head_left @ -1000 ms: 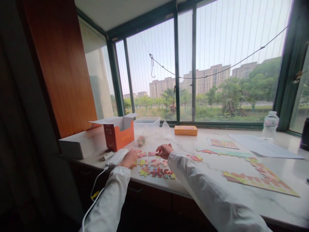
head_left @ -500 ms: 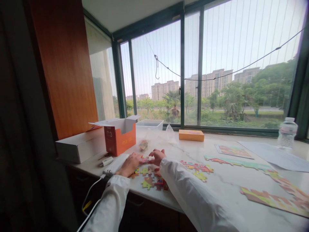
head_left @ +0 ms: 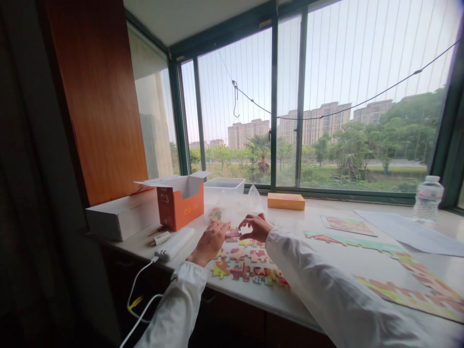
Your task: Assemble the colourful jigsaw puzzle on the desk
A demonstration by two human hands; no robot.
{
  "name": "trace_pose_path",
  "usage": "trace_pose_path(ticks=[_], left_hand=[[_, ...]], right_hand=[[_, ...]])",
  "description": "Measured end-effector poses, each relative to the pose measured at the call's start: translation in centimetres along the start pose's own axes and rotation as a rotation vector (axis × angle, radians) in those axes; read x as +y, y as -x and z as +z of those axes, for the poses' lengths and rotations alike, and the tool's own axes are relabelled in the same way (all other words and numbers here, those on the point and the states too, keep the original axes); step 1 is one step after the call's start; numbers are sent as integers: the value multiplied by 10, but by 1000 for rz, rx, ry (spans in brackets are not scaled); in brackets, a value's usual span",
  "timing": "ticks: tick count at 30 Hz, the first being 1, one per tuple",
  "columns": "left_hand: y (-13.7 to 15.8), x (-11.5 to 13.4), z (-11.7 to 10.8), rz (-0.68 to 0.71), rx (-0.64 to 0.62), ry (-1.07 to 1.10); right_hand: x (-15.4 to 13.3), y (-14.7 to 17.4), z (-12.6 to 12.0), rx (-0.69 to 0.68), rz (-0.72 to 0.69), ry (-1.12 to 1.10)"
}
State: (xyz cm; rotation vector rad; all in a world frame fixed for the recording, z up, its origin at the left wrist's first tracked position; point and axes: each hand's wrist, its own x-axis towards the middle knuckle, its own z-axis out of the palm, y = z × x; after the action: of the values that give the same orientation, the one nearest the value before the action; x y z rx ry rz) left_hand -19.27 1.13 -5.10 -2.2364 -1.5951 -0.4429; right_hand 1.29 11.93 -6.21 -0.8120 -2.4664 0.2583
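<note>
Loose jigsaw puzzle pieces (head_left: 238, 254) lie in a spread on the white marble-look surface. My left hand (head_left: 210, 241) is over their left part, palm down and fingers stretched forward, fingertips beside a pink puzzle piece (head_left: 234, 233). Just right of it hovers my right hand (head_left: 258, 228), finger and thumb curved with a gap between their tips; I see nothing held there. Further right, a joined puzzle border (head_left: 420, 270) runs along the top and down, with a joined lower strip (head_left: 398, 296). A small picture card (head_left: 348, 225) lies behind the border.
An orange box (head_left: 181, 208) stands beside a white box (head_left: 121, 217) at left. A power bank (head_left: 176, 243) with a white cable lies near the front edge. Behind are a clear tub (head_left: 224, 185), a yellow box (head_left: 286, 201), paper (head_left: 406, 234) and a bottle (head_left: 428, 198) at right.
Both hands have moved right, uncovering more loose pieces and the power bank. My right hand has drawn away from the left, widening the gap between them. The view has shifted slightly.
</note>
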Motion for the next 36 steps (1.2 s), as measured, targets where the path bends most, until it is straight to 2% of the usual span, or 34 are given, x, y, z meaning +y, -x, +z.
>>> trace_pose_path(ticks=[4,10,14,17,21,28,36], left_hand=[[-11,49,-2,75,37,5],[-36,134,4,158,35,64],[-59,183,10,270,-2,134],[-75,210,17,370,-34,201],[-86,231,24,459,-38,323],[-85,238,28,493,-58,494],[-84,247,41,622,-130,509]], right_hand=[[16,46,-39,25,-16,25],[52,124,-93,-33,42,87],[85,171,-122,-104,69,93],[110,199,-138,-144,69,87],[126,219,-152,-211,76,50],[116,225,-163,-251,70,-18],[136,230,-162,-466,171,-251]])
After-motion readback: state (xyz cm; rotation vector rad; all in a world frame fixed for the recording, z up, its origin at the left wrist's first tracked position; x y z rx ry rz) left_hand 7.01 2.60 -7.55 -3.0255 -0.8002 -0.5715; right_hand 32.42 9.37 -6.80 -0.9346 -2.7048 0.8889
